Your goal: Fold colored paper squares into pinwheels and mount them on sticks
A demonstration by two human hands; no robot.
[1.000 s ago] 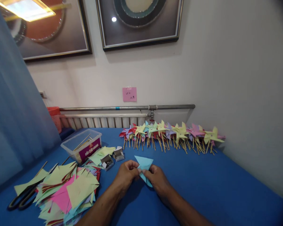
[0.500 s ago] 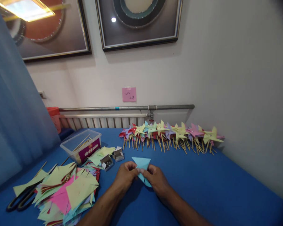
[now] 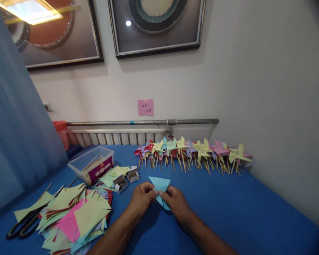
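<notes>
Between both hands is a light-blue paper sheet [image 3: 161,183], its corners partly folded in toward the middle. My left hand [image 3: 143,195] pinches it from the left, thumb on top near the centre. From the right, my right hand [image 3: 175,201] grips the same paper, its thumb almost meeting the left one. Fingers behind the paper are hidden. Closest to the left hand are two small open boxes [image 3: 120,184], one with little metal pieces inside. A large pile of coloured paper sheets [image 3: 93,216] with cut corners lies left of my forearm.
Black-handled scissors [image 3: 29,223] lie at the far left by the pile. A clear plastic tub [image 3: 81,163] holds thin sticks. Finished paper pinwheels [image 3: 202,150] on sticks line the back of the blue table [image 3: 244,209], below a metal rail [image 3: 143,122]. A blue curtain [image 3: 18,117] hangs left.
Almost nothing differs. Both hands keep their pinch on the light-blue paper, whose upper right corner has shifted very slightly.
</notes>
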